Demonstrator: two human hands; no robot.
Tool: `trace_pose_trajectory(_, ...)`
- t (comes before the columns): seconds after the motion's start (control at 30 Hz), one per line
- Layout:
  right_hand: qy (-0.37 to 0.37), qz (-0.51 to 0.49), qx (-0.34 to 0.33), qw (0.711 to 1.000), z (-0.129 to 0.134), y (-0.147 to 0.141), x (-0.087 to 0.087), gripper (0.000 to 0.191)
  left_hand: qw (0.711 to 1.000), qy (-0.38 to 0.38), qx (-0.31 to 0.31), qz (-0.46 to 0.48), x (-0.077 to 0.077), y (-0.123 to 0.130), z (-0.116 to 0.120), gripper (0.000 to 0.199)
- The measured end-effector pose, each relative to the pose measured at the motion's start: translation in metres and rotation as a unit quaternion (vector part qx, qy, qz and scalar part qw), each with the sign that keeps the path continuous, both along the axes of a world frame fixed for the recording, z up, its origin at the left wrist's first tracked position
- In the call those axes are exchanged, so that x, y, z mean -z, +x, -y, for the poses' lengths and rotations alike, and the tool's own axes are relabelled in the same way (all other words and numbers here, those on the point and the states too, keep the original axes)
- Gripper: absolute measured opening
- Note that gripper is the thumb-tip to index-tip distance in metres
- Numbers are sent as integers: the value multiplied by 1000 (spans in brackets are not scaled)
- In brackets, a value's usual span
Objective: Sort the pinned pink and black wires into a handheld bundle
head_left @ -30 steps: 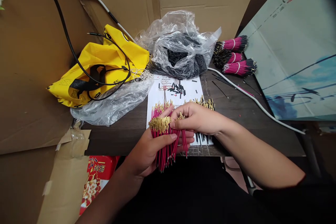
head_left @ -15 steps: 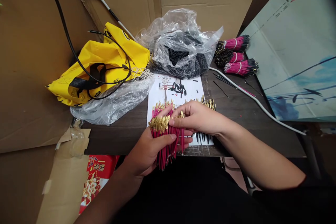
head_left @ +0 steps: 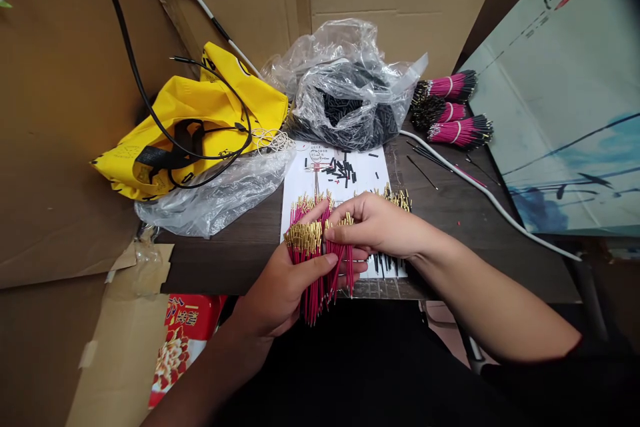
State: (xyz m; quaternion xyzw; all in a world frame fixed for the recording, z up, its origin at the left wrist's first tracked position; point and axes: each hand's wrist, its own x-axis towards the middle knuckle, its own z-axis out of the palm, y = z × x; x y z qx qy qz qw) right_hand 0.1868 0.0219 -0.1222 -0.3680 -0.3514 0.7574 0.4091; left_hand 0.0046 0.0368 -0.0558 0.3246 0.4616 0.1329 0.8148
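Dark tabletop (head_left: 225,267), magenta wires (head_left: 313,287) between fingers (head_left: 350,228)

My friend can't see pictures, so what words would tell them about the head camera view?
A left hand grips a thick bunch of pink wires with gold tips, and a right hand touches its top, over a printed paper sheet on a dark table. Behind are a clear plastic bag of black pieces, a yellow bag, and banded pink wire bundles.

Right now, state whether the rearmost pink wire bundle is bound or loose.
Bound: a white band circles the rearmost pink wire bundle.
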Motion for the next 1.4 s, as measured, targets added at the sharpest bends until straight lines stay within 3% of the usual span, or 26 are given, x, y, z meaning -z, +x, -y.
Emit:
trace_pose_trajectory(0.3, -15, -67, 97, 993, -7, 1, -1, 21, 997, 42, -56, -38, -6, -18, 0, 91)
trace_pose_trajectory(0.5, -31, 8, 48, 998, -30, 4, -4, 18, 988, 78, -90, -96, -8, -44, -1, 89)
trace_pose_trajectory(0.67, -16, 109, -14, 994, -51, 4, -7, 20, 983, 113, -59, -131, -8, -52, -8, 88)
trace_pose_trajectory(0.8, 32, 239, -32, 970, -58, 6, -6, 14, 985, 110, -38, -129, -12, -55, -14, 83)
trace_pose_trajectory(0.93, 67, 297, -38, 952, -56, 4, 0, 21, 989, 90, -39, -114, -15, -60, -16, 69)
trace_pose_trajectory(1.07, 115, 347, 3, 931, -49, 2, 5, 37, 987, 99, -32, -126, -14, -60, -17, 53)
trace_pose_trajectory(1.17, 140, 373, 23, 917, -42, 5, 4, 38, 987, 95, -8, -130, -13, -59, -17, 48)
trace_pose_trajectory(1.4, 135, 335, 22, 932, -28, 14, 2, 32, 982, 116, 4, -147, -17, -57, -11, 39)
